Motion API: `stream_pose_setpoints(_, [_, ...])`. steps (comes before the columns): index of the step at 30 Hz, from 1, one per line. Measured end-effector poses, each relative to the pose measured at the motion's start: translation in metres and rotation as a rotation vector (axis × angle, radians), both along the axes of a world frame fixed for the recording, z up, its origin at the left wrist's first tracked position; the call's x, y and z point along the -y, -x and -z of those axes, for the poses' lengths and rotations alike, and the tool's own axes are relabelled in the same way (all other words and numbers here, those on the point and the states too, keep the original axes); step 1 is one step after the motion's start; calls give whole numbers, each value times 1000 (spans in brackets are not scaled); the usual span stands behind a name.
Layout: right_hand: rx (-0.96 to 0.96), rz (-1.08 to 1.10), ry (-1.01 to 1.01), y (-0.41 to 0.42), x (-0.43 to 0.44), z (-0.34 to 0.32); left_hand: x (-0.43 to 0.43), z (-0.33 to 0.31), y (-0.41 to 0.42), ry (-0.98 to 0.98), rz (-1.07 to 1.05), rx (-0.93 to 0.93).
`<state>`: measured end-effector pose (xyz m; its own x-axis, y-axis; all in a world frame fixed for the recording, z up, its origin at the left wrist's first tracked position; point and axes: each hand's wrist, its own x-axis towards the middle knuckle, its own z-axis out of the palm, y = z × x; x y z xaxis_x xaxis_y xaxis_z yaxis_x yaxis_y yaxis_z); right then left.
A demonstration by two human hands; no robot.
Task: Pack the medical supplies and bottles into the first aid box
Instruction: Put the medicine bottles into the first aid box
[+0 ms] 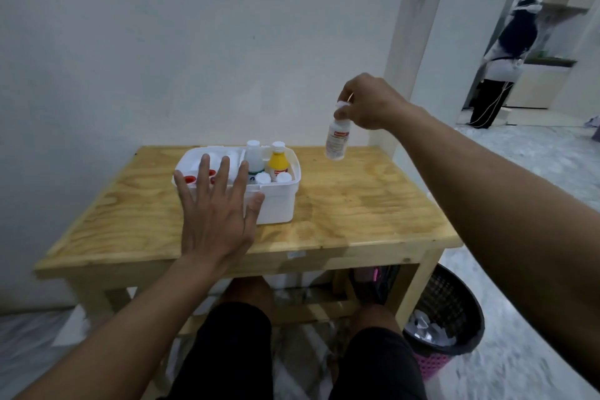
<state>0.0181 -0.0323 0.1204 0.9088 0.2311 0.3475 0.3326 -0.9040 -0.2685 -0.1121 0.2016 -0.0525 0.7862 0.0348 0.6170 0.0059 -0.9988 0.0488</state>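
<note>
Over the wooden table (357,204), the white bottle (336,142) hangs beneath right fingers (341,113).

A home: a wooden bench (357,208) against a bare white wall (162,42), a mesh waste bin (449,305) below the right grip (370,102), a kitchen counter (548,62) in the room beyond it.

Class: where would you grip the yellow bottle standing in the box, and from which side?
By its white cap, from straight above. The yellow bottle stands upright in the first aid box, hemmed by other bottles; its cap stands above the rim.
</note>
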Motion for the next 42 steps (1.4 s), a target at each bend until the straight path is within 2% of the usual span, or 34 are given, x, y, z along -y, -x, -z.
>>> stream_pose_setpoints(10, [-25, -214, -52, 47, -62, -37, -1, -1, 3, -10, -9, -19])
stream_pose_setpoints(33, [-260, -193, 204, 38, -118, 42, -3, 5, 1, 11, -21, 13])
stream_pose_setpoints(42, [-325, -205, 125, 38, -118, 39, -3, 0, 4, 47, -15, 1])
